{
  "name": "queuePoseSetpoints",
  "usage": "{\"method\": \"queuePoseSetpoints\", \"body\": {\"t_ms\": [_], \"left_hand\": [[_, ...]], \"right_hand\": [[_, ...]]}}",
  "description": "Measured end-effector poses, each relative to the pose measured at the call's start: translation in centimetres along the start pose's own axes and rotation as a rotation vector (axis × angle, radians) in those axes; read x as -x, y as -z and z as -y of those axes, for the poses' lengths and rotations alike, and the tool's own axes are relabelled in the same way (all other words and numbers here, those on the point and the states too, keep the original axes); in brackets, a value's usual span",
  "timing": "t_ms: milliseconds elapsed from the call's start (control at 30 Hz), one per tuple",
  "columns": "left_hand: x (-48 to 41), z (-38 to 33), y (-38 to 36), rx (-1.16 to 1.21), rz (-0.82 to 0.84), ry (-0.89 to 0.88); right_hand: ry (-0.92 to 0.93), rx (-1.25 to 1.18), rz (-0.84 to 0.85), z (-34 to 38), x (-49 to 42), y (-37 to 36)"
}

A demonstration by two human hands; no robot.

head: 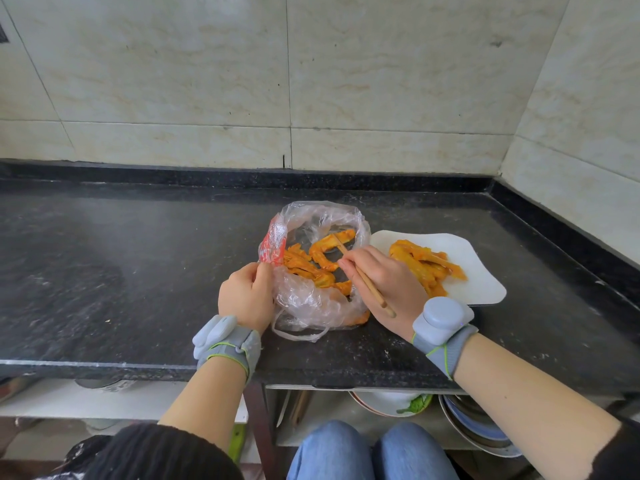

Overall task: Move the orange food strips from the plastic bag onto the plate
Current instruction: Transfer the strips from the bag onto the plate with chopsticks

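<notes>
My left hand (247, 296) pinches the rim of the plastic bag (304, 306) so it gapes open on the worktop (138, 271). My right hand (377, 278) has its grip clamped on wooden chopsticks (372, 291), tips down among the orange strips (301, 268) left inside. They look slick and floppy, so I'd grab one mid-length, lift it clear of the thin crinkly film, then swing over to the white plate (485, 271), which already holds a pile.

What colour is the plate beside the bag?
Plain white; the plate shows best in the head view.
</notes>
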State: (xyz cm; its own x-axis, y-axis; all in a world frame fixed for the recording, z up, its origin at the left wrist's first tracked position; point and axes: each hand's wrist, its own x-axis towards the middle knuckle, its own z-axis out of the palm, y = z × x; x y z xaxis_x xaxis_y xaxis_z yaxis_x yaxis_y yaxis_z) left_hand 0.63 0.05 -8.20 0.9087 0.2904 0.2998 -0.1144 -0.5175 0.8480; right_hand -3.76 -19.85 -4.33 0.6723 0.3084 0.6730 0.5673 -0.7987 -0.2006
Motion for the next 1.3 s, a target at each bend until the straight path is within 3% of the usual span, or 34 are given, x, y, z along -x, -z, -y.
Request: {"method": "queuePoseSetpoints", "body": {"t_ms": [633, 767, 1100, 1300], "left_hand": [[-0.3, 0.4, -0.3, 0.010, -0.020, 0.011], [-0.1, 0.3, -0.2, 0.001, -0.012, 0.016], [-0.1, 0.3, -0.1, 0.016, -0.008, -0.006], [-0.2, 0.5, -0.2, 0.022, -0.013, -0.004]], "right_hand": [[0.279, 0.009, -0.032, 0.4, 0.2, 0.5], [0.159, -0.120, -0.028, 1.2, -0.1, 1.0], [-0.469, -0.604, -0.234, -0.2, -1.6, 2.6], [-0.595, -0.681, -0.234, -0.2, -1.6, 1.1]]}}
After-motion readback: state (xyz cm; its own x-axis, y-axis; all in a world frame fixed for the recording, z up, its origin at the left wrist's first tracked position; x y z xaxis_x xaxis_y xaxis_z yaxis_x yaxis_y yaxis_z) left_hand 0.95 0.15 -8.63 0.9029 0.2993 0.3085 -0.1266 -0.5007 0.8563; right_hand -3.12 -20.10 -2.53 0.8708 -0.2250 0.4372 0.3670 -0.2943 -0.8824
